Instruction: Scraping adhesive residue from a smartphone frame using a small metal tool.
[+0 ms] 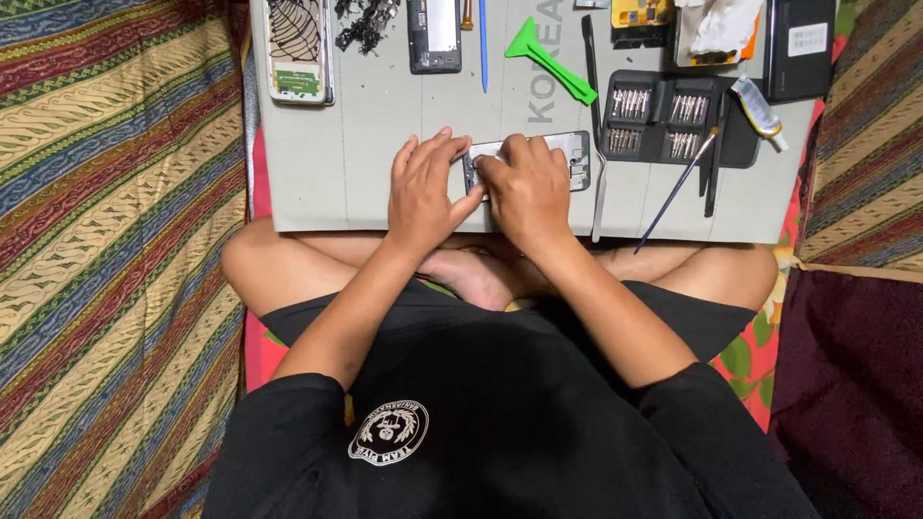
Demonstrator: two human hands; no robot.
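Observation:
An opened phone frame [569, 152] lies on a grey work mat [356, 144] in front of my crossed legs. My left hand [426, 187] rests on the frame's left end, fingers spread over it. My right hand [524, 187] covers the middle of the frame, fingertips pressing near its left part. The two hands touch each other above the frame. What the fingertips pinch is hidden.
On the mat lie a white phone shell [298, 50], a dark phone body [434, 35], a blue pry stick [483, 43], a green pry tool [548, 56], a black screwdriver bit case [663, 115], tweezers [598, 192], a thin brush [673, 192] and a glue tube [758, 108]. Patterned cloth surrounds it.

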